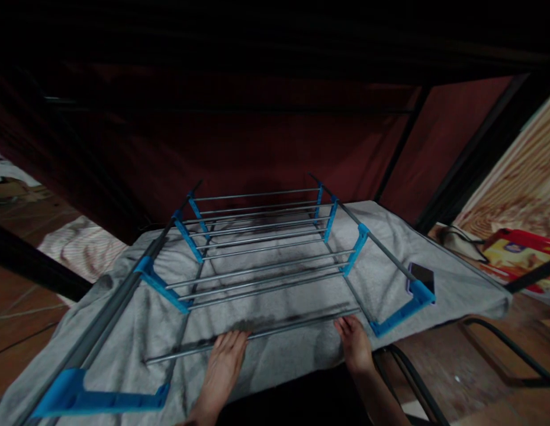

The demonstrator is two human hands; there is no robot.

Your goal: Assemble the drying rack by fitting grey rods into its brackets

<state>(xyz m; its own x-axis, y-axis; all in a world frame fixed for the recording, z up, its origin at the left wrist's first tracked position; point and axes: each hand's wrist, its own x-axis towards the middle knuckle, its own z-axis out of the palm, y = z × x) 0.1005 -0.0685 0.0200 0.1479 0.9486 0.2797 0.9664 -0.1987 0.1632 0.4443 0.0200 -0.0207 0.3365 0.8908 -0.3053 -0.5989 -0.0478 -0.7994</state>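
Note:
A grey metal rod (292,326) lies crosswise low over the grey cloth, apart from the front brackets at both of its ends. My left hand (228,355) is closed over it left of the middle, fingers curled on the tube. Near the rod's right end, my right hand (353,342) grips it with thumb and fingers. Beyond both hands stands a rack (275,268) of grey tubes, its crossbars held between blue plastic brackets. The front left bracket (110,401) and front right bracket (401,313) carry no crossbar.
Grey cloth (283,367) covers the surface under the rack. A phone (422,276) lies partly beneath the right side tube. Dark red panels (257,148) rise behind, with dark posts at both sides. On the right are a red and yellow packet (518,254) and a black metal frame (514,349).

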